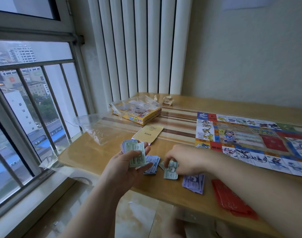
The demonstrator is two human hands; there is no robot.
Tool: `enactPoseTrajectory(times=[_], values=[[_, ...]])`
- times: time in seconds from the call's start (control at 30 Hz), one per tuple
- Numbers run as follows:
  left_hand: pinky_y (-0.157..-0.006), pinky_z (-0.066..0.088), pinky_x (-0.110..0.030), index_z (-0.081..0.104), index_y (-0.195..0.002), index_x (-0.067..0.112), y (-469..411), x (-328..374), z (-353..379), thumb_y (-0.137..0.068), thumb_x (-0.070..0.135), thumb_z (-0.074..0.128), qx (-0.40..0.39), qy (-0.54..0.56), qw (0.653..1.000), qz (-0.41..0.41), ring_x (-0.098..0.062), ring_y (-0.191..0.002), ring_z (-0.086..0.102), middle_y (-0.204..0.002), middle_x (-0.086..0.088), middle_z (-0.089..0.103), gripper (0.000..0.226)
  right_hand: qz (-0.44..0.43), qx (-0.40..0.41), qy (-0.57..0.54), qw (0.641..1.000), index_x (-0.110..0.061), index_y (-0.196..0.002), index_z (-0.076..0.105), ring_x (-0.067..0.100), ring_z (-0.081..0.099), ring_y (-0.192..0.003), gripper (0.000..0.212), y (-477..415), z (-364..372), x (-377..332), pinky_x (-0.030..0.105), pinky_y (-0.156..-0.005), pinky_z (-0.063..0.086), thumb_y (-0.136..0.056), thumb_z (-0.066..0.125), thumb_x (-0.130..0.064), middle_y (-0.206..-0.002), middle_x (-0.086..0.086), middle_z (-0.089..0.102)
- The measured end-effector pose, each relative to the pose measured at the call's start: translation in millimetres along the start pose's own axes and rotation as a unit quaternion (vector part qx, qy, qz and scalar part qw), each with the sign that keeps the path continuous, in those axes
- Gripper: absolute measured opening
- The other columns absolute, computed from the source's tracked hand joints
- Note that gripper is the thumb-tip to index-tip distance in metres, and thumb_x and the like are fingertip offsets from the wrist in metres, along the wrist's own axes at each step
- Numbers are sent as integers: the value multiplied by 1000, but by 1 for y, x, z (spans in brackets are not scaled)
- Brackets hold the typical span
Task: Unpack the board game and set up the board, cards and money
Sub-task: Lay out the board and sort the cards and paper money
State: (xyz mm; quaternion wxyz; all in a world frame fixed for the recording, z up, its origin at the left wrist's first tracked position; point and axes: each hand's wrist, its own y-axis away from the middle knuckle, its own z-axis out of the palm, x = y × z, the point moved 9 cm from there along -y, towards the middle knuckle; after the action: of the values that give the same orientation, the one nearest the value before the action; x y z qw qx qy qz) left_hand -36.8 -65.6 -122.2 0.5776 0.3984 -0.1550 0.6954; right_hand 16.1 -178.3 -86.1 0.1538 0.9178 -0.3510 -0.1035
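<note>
Paper play money is being sorted by colour on a wooden table (pixel 95 157), all of it left of the game board (pixel 249 140), which lies unfolded and flat. Farthest from the board, the left hand (pixel 129 162) is palm up, with fingers and thumb curled round an unsorted wad (pixel 137 152) of green and lilac notes. Nearer the board lies a pale blue pile (pixel 152 164). Next comes a green pile (pixel 170 174), where the right hand (pixel 182 160) reaches down with bent fingers and pinches the top note against the table. A purple pile (pixel 193 183) sits closer still to the board, and red cards (pixel 232 200) lie just below the board's near edge, partly hidden by the right forearm.

The step seems to be dealing notes into colour piles. It would go best by peeling one note at a time off the wad, squaring each pile on landing, and keeping the piles apart so that the colours do not mix.
</note>
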Motion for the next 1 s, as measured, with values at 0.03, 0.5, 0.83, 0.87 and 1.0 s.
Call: enactPoseTrajectory(times=[0.03, 0.5, 0.83, 0.87, 1.0], values=[[-85, 52, -47, 57, -104, 5, 0, 0, 0, -92, -7, 43, 0, 3, 1000, 0, -17, -95, 68, -105, -12, 71, 23, -3, 4, -9, 1000, -27, -128, 55, 20, 52, -110, 45, 2, -1, 0, 30, -86, 47, -90, 51, -3, -129, 2, 44], [-56, 57, -29, 60, -98, -1, 9, -20, 37, -88, -9, 51, -66, -119, 991, -10, -20, -64, 69, -73, -13, 69, 16, 21, 150, -402, 903, -8, -89, 63, 13, 65, -68, 30, 5, -29, 18, 31, -68, 55, -80, 73, -35, -81, 3, 68], [-62, 59, -36, 57, -106, -5, 9, -23, 31, -93, -6, 43, -88, -88, 992, -31, -31, -76, 71, -90, -23, 71, 20, 47, 138, -564, 813, -9, -82, 62, 9, 54, -58, 13, 1, -7, 32, 20, -55, 45, -79, 74, -10, -72, 3, 62], [-62, 58, -34, 59, -105, -3, 9, -23, 30, -92, -6, 45, -84, -102, 991, -25, -30, -76, 71, -89, -22, 71, 19, 44, 136, -576, 805, -9, -81, 62, 9, 54, -58, 13, 1, -7, 31, 20, -54, 45, -78, 75, -10, -72, 3, 63], [-57, 59, -31, 60, -106, -3, 5, -24, 26, -91, -8, 46, -43, -126, 991, -11, -27, -71, 70, -86, -20, 71, 20, 35, 134, -573, 808, -10, -81, 65, 9, 55, -58, 10, 2, -7, 28, 19, -53, 46, -78, 75, -10, -71, 2, 64]])
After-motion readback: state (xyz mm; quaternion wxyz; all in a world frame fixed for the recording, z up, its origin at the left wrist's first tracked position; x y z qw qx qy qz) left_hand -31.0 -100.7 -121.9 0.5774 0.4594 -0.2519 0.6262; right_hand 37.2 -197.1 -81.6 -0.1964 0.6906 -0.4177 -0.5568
